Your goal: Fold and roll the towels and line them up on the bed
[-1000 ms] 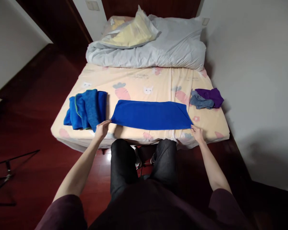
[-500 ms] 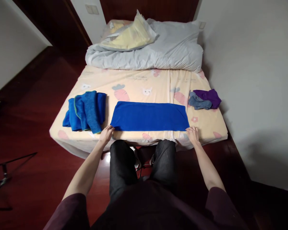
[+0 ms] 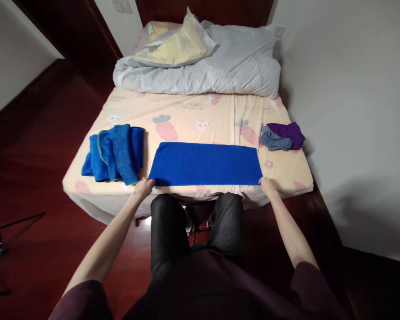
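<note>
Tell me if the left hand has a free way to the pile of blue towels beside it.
Probably yes: the left hand sits just right of the blue towel pile, with only bare sheet between.

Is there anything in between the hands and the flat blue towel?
No. The left hand and right hand each rest right at a near corner of the blue towel. The folded pile lies off to the side.

Your two arms extend forward and apart, bare below short dark sleeves. Your left hand (image 3: 143, 186) lies palm down, fingers curled at the tips. Your right hand (image 3: 267, 186) mirrors it at the same height, fingers bent. Your legs stand between the arms.
</note>
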### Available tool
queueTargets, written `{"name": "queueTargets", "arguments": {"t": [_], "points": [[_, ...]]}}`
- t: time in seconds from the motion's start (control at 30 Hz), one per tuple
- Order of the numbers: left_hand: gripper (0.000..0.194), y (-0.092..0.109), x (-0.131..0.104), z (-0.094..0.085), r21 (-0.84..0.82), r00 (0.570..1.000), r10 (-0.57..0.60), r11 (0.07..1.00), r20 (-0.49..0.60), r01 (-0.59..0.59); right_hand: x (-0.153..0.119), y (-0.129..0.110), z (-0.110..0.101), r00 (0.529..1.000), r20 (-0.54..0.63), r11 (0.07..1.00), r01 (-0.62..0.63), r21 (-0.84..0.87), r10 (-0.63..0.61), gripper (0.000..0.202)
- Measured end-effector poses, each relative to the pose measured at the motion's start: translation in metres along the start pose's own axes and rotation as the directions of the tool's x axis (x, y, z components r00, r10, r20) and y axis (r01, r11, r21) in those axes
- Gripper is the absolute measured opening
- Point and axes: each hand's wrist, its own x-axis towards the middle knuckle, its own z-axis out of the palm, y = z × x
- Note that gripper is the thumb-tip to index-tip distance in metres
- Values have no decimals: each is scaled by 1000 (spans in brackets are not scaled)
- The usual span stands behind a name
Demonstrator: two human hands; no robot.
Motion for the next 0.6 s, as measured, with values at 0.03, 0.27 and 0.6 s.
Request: {"name": "queueTargets", "arguments": {"t": [0.03, 0.27, 0.6], "points": [[27, 8, 7, -7, 31, 1000, -12, 999, 2, 12, 4, -12, -8, 1000, 14, 1000, -13, -6, 13, 39], [54, 104, 89, -45, -113, 917, 161, 970, -366, -216, 26, -185, -32, 884, -362, 890, 394, 231, -297, 47], [63, 182, 105, 57, -340, 914, 75, 913, -399, -224, 44, -328, 71, 749, -433, 573, 663, 482, -502, 58]]}}
